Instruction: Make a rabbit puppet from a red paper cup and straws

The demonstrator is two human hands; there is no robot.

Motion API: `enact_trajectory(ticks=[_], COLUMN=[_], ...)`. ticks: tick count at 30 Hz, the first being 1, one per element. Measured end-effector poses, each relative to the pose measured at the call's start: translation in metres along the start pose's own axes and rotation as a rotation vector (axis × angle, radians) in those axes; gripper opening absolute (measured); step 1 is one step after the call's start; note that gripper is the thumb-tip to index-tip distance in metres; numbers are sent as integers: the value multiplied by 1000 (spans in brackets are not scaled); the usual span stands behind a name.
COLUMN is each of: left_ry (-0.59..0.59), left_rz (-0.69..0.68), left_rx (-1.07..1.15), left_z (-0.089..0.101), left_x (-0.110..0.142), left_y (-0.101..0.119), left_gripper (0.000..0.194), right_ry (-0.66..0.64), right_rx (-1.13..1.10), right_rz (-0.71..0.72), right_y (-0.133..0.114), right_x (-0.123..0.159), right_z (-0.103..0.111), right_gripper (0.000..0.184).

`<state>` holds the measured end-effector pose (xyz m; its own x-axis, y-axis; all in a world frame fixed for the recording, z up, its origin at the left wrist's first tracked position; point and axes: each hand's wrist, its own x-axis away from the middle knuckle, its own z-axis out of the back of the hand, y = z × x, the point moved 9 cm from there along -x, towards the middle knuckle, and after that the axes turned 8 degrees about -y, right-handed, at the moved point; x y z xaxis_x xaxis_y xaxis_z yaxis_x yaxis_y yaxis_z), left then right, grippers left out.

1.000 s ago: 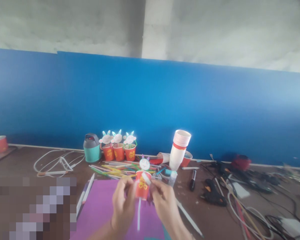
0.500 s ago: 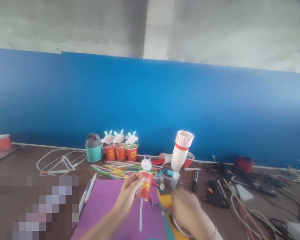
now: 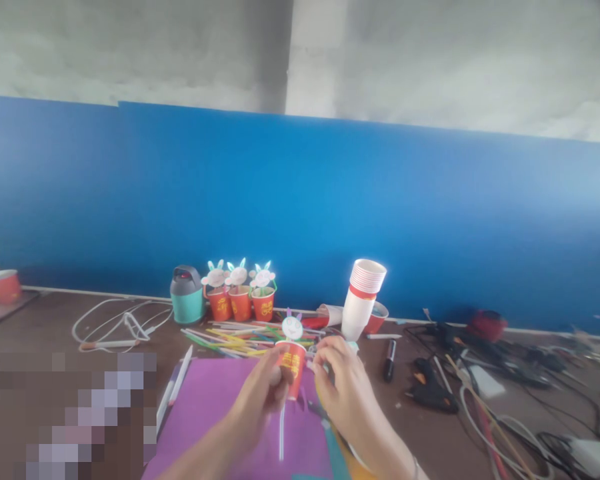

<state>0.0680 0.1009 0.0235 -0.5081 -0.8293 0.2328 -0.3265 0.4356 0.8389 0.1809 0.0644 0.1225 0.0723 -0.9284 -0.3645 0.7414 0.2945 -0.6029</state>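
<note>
My left hand is closed around the left side of a red paper cup with yellow markings, held above a purple sheet. From the cup's top rises a round white paper rabbit face with purple ears. A pale straw sticks out below the cup. On the cup's right side, my right hand has its fingers curled toward the thumb, with the tips close to the cup wall. Whatever lies between them is too small to make out. Scissors lie partly hidden under my right wrist.
Three finished-looking rabbit cups stand at the back beside a teal-and-grey container. Loose coloured straws lie in front. A tall cup stack, a black marker, a glue gun and tangled cables are rightward.
My right hand has come up and left from the scissors area to the cup's right side, its fingers curling. The left hand still holds the cup in about the same place.
</note>
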Motion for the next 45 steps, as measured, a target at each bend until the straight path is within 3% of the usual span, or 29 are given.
enact_trajectory(ticks=[4,8,12,21,26,30,35,40,45], left_ry=[-55,-3,50,45,-52,-177,-103,-164,-156], left_rz=[92,107,128,108,90,-30,-260,-352,-324], left_rx=[21,11,73,73,89,-142,-541,-424,-248], left_z=[-8,-16,-19,-20,-25,-24,-8,-15,-18], left_x=[-1,7,14,16,14,3,-7,-2,3], left_y=[-17,-16,-12,-8,-6,4,22,26,23], left_gripper=[61,61,58,63,64,58,46,43,40], right_ry=[-154,-213,-172,-47,-85,-59,-189,-381,-285], right_rx=[-71,-81,-88,33,-50,-165,-388,-476,-415], right_rz=[17,-7,-25,-86,52,3,-164,-217,-80], right_y=[-16,-15,-10,-9,-12,1,25,23,10], right_x=[4,5,4,9,5,-3,-9,-6,-9], right_z=[-19,-38,-41,-31,-33,-26,-28,-36,-30], right_gripper=[17,21,19,28,12,13,13,23,24])
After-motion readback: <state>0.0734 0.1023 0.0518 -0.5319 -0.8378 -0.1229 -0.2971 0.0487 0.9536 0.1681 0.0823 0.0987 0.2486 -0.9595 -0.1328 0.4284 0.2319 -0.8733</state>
